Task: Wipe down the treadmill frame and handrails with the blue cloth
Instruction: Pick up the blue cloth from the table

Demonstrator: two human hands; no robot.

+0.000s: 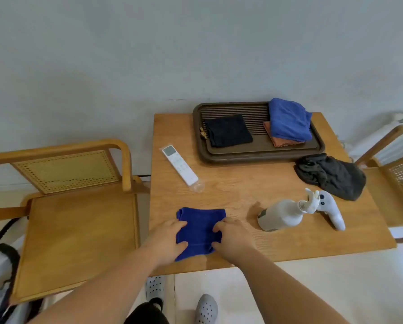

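On the wooden table (242, 190), both hands — left (166, 239), right (233, 235) — reach forward, fingers pinching the folded blue cloth (200, 226).

Cloths (201, 226): five. Chairs (76, 220): two. Tray (261, 155): one.

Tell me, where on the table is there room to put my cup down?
Bare wood lies in the middle of the table, between the white remote, the dark tray and the spray bottle. The near right corner is free too. It's crowded by the grey cloth and where both hands hold the blue cloth.
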